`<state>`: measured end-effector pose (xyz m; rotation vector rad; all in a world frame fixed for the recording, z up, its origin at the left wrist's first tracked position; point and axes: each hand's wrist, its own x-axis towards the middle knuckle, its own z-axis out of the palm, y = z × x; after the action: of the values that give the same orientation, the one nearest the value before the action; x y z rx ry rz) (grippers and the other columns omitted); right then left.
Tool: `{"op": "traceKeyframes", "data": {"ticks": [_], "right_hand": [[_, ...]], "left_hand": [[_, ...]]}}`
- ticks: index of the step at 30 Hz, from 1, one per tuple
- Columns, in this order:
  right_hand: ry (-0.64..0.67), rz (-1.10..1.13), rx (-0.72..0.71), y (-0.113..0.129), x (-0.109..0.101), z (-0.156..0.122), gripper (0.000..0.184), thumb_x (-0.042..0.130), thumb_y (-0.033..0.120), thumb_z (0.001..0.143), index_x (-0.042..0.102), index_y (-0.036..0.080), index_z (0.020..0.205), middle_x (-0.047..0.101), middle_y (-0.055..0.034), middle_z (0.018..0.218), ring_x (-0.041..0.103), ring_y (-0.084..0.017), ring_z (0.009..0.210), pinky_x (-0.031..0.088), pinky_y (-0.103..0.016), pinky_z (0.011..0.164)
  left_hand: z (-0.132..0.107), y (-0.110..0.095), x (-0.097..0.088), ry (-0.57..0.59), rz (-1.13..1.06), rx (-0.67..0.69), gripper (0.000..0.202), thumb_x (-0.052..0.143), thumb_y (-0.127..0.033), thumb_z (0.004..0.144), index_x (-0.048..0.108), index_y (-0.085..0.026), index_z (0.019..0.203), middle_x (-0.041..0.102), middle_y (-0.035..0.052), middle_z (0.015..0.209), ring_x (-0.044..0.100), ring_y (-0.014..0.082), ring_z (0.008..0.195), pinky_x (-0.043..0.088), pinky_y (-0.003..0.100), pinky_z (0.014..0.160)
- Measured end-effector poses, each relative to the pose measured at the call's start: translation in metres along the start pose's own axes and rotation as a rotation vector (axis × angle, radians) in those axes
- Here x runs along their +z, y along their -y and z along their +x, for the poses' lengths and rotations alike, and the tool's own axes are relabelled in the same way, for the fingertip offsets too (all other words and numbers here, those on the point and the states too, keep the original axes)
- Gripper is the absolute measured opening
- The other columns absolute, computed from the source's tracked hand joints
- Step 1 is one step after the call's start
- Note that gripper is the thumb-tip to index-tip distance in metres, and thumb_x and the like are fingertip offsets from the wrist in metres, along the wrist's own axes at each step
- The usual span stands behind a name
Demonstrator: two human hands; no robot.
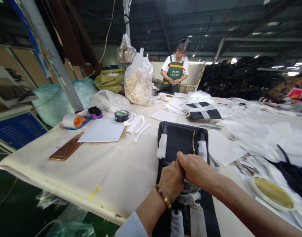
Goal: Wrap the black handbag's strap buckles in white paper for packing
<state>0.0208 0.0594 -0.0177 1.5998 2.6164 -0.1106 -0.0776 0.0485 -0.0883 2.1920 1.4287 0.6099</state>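
Observation:
A black handbag (183, 141) lies flat on the cream table (91, 171), its handles wrapped in white foam. My left hand (171, 180), with a bead bracelet at the wrist, is closed at the bag's near edge. My right hand (196, 169) lies over it, fingers curled against the same spot. What the fingers pinch is hidden between the two hands. A black strap (210, 214) with wrapped fittings runs from the bag toward me.
White foam tubes (137, 124), a tape roll (121, 116), white paper (103, 131), a brown board (66, 150) and a tape dispenser (73, 121) lie left. A full plastic bag (138, 80) stands behind. A person in a green apron (175, 71) works at the far end. A glue dish (273, 192) sits right.

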Motion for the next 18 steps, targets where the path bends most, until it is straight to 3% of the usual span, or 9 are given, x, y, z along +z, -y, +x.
{"op": "traceKeyframes", "data": {"ticks": [4, 7, 9, 14, 18], "right_hand": [[-0.129, 0.113, -0.006, -0.013, 0.008, -0.018, 0.021, 0.049, 0.007, 0.073, 0.053, 0.018, 0.09, 0.061, -0.0042, 0.09, 0.057, -0.016, 0.084, 0.04, -0.024, 0.069], [-0.386, 0.268, 0.174, -0.042, 0.019, -0.028, 0.02, 0.048, 0.03, 0.08, 0.053, 0.02, 0.096, 0.058, -0.0053, 0.093, 0.058, -0.017, 0.079, 0.045, -0.026, 0.069], [-0.496, 0.283, 0.323, -0.068, 0.025, -0.024, 0.026, 0.046, 0.036, 0.08, 0.053, 0.017, 0.097, 0.058, -0.0081, 0.092, 0.058, -0.02, 0.078, 0.046, -0.031, 0.07], [-0.531, 0.194, 0.372, -0.131, 0.029, 0.021, 0.038, 0.042, 0.029, 0.08, 0.047, 0.01, 0.113, 0.048, -0.0173, 0.121, 0.042, -0.028, 0.115, 0.035, -0.041, 0.093], [-0.496, 0.16, 0.36, -0.155, 0.024, 0.058, 0.041, 0.039, 0.032, 0.083, 0.047, 0.009, 0.115, 0.049, -0.0196, 0.122, 0.044, -0.029, 0.113, 0.039, -0.043, 0.087]], "left_hand": [[0.0, 0.005, 0.004, -0.008, 0.022, -0.073, 0.026, 0.03, -0.01, 0.082, 0.049, -0.009, 0.1, 0.06, 0.015, 0.092, 0.059, 0.027, 0.084, 0.046, 0.037, 0.07], [0.0, 0.006, 0.006, -0.021, 0.013, -0.143, 0.027, 0.029, -0.008, 0.081, 0.049, -0.009, 0.1, 0.06, 0.0151, 0.093, 0.059, 0.0264, 0.082, 0.045, 0.035, 0.07], [0.001, 0.006, 0.006, -0.019, 0.001, -0.171, 0.027, 0.03, -0.008, 0.08, 0.049, -0.009, 0.099, 0.061, 0.0154, 0.094, 0.06, 0.0258, 0.082, 0.043, 0.034, 0.07], [0.003, 0.006, -0.004, -0.011, -0.022, -0.203, 0.022, 0.035, -0.011, 0.08, 0.051, -0.013, 0.094, 0.064, 0.0117, 0.086, 0.061, 0.0225, 0.08, 0.041, 0.029, 0.067], [0.004, 0.008, -0.014, -0.016, 0.001, -0.228, 0.02, 0.038, -0.012, 0.078, 0.053, -0.014, 0.091, 0.066, 0.01, 0.083, 0.061, 0.0209, 0.076, 0.038, 0.027, 0.062]]}}
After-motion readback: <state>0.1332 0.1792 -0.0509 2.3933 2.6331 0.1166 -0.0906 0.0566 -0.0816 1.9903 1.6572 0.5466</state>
